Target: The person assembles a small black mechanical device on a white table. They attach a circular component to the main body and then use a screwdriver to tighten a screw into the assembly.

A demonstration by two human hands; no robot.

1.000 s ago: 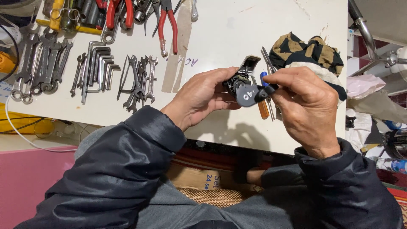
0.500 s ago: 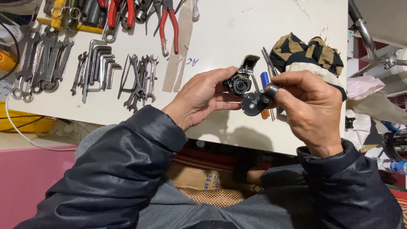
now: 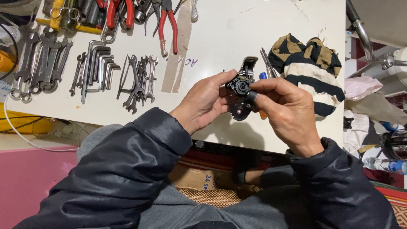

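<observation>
Hands over white desk (image 3: 263, 25) edge. Left hand (image 3: 203, 104) grip clenched round small black mechanism (image 3: 241, 87); right hand (image 3: 288, 112) pinches its lower black cover (image 3: 239, 111). Striped cloth (image 3: 311, 70) just beside; wrenches (image 3: 135, 80) well apart.

A brown cardboard box (image 3: 199, 180) with dark blue printing sat under the near edge of the white table (image 3: 237, 25), below the person's lap. No labels, signs or screens showed on the table itself.
</observation>
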